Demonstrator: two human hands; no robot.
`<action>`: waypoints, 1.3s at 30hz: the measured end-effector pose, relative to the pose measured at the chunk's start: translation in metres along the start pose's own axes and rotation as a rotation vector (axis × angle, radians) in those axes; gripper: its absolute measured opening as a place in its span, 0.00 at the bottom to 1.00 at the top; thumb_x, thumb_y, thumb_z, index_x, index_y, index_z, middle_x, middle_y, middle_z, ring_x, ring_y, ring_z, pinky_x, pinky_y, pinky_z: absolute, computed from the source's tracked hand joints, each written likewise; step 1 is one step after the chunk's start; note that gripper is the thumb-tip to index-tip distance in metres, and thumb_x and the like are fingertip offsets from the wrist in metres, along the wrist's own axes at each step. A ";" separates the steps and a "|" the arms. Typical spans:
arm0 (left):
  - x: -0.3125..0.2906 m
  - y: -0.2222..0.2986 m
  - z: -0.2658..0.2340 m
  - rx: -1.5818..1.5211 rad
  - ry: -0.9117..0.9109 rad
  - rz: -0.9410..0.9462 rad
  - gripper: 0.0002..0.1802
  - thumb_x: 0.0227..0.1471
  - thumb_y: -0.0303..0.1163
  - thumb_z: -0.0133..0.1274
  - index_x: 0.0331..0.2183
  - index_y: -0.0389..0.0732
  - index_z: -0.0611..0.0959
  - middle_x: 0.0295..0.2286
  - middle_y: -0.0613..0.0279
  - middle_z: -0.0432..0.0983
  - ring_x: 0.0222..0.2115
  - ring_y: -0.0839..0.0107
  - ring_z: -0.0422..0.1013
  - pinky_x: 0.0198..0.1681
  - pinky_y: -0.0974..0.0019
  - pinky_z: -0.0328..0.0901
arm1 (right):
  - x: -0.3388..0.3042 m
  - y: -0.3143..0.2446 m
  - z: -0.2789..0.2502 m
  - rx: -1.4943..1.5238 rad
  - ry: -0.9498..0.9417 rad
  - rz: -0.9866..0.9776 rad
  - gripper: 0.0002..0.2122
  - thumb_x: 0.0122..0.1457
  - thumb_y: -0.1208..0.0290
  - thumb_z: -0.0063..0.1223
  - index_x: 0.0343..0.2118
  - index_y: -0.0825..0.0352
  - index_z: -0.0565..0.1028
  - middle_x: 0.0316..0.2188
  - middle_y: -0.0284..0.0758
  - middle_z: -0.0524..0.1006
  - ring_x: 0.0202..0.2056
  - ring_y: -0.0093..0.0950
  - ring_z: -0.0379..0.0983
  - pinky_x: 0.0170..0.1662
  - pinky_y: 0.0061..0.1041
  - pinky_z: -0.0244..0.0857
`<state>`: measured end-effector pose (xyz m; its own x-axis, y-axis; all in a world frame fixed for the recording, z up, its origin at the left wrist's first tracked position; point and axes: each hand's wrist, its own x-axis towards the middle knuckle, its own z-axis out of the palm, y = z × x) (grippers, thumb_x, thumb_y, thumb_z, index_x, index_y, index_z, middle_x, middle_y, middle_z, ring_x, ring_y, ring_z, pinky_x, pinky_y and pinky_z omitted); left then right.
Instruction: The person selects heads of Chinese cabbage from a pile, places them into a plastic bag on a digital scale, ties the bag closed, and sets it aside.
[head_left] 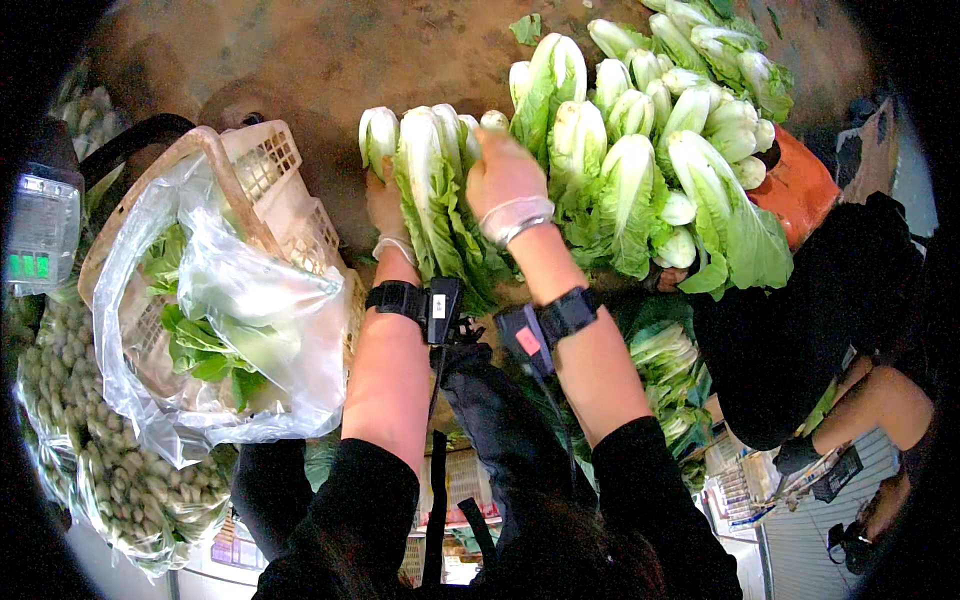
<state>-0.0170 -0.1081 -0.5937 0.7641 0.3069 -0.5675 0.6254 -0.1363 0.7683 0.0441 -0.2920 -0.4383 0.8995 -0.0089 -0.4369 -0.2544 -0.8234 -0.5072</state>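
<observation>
Holding one leafy cabbage head (432, 190) between them: left hand (385, 205) and right hand (503, 175), both gloved, fingers closed on it. Beside it, one heap of more than a dozen like heads (650, 130). One lined basket (262, 170) at left; brown tabletop (330, 60).

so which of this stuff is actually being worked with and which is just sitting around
In hand: left hand and right hand on a leafy cabbage bunch; cabbage pile.

Lying about: plastic-lined basket, bag of green pods, orange crate.
</observation>
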 end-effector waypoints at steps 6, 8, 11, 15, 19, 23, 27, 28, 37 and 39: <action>-0.016 0.037 0.030 -0.469 -0.030 -0.194 0.32 0.53 0.55 0.40 0.43 0.32 0.72 0.34 0.45 0.74 0.33 0.56 0.71 0.38 0.59 0.64 | 0.059 0.031 0.005 -0.102 -0.170 0.405 0.18 0.57 0.63 0.34 0.43 0.71 0.70 0.43 0.48 0.71 0.45 0.43 0.67 0.49 0.35 0.60; -0.020 0.046 0.028 -0.590 -0.066 -0.230 0.32 0.53 0.54 0.40 0.42 0.31 0.72 0.34 0.47 0.73 0.32 0.60 0.70 0.37 0.61 0.64 | 0.055 0.025 0.000 -0.272 -0.318 0.258 0.19 0.58 0.63 0.32 0.42 0.71 0.71 0.41 0.49 0.71 0.43 0.44 0.68 0.48 0.36 0.61; -0.021 0.048 0.024 -0.349 -0.043 -0.161 0.32 0.53 0.53 0.41 0.43 0.31 0.71 0.36 0.48 0.72 0.33 0.61 0.70 0.38 0.63 0.64 | 0.058 0.027 -0.002 -0.402 -0.497 0.157 0.20 0.60 0.64 0.26 0.38 0.67 0.75 0.44 0.45 0.71 0.45 0.39 0.68 0.48 0.36 0.62; -0.031 0.027 0.018 -0.327 0.058 -0.230 0.33 0.53 0.52 0.42 0.47 0.30 0.67 0.41 0.44 0.69 0.37 0.59 0.69 0.41 0.64 0.62 | 0.039 0.042 0.016 0.285 -0.414 0.431 0.34 0.52 0.50 0.42 0.55 0.73 0.53 0.51 0.55 0.61 0.53 0.47 0.58 0.54 0.34 0.54; -0.049 0.014 0.013 -0.456 0.045 -0.233 0.31 0.54 0.49 0.42 0.47 0.30 0.66 0.42 0.46 0.68 0.38 0.61 0.69 0.42 0.64 0.63 | 0.020 0.056 0.025 0.546 -0.469 0.329 0.51 0.41 0.42 0.55 0.59 0.73 0.41 0.56 0.54 0.54 0.58 0.41 0.51 0.58 0.27 0.48; -0.095 0.059 0.034 -1.078 -0.141 -0.522 0.23 0.56 0.45 0.41 0.45 0.37 0.68 0.38 0.58 0.70 0.36 0.72 0.69 0.35 0.66 0.67 | 0.000 0.053 0.020 0.569 -0.331 0.331 0.56 0.31 0.46 0.65 0.58 0.72 0.43 0.55 0.52 0.57 0.57 0.41 0.53 0.58 0.27 0.47; -0.145 0.125 0.021 -1.039 -0.055 -0.380 0.23 0.56 0.47 0.39 0.47 0.40 0.67 0.38 0.56 0.70 0.33 0.66 0.71 0.35 0.65 0.69 | -0.054 0.019 -0.022 0.639 -0.094 0.144 0.56 0.28 0.60 0.70 0.59 0.70 0.43 0.57 0.46 0.54 0.58 0.36 0.49 0.60 0.29 0.43; -0.155 0.133 0.014 -0.881 -0.045 -0.289 0.24 0.56 0.47 0.38 0.47 0.40 0.66 0.39 0.55 0.70 0.35 0.65 0.71 0.37 0.64 0.70 | -0.067 0.012 -0.040 0.647 -0.082 0.089 0.56 0.27 0.61 0.70 0.59 0.69 0.43 0.57 0.45 0.53 0.59 0.36 0.47 0.60 0.30 0.42; -0.300 0.329 -0.091 -0.882 -0.100 -0.229 0.43 0.43 0.46 0.52 0.54 0.32 0.55 0.50 0.46 0.58 0.50 0.55 0.58 0.54 0.60 0.51 | -0.149 -0.229 -0.238 0.787 -0.259 -0.312 0.54 0.35 0.57 0.66 0.60 0.66 0.38 0.56 0.45 0.53 0.54 0.36 0.55 0.57 0.39 0.49; -0.300 0.346 -0.140 -1.087 -0.161 -0.260 0.40 0.46 0.46 0.50 0.54 0.34 0.56 0.50 0.48 0.58 0.50 0.56 0.58 0.54 0.59 0.52 | -0.141 -0.284 -0.249 0.498 -0.296 -0.375 0.60 0.26 0.54 0.71 0.59 0.69 0.41 0.51 0.45 0.60 0.50 0.37 0.60 0.54 0.36 0.54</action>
<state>-0.0521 -0.1158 -0.1159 0.6914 0.0710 -0.7190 0.3588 0.8300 0.4270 0.0784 -0.1980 -0.0474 0.8417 0.4392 -0.3140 -0.1418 -0.3814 -0.9135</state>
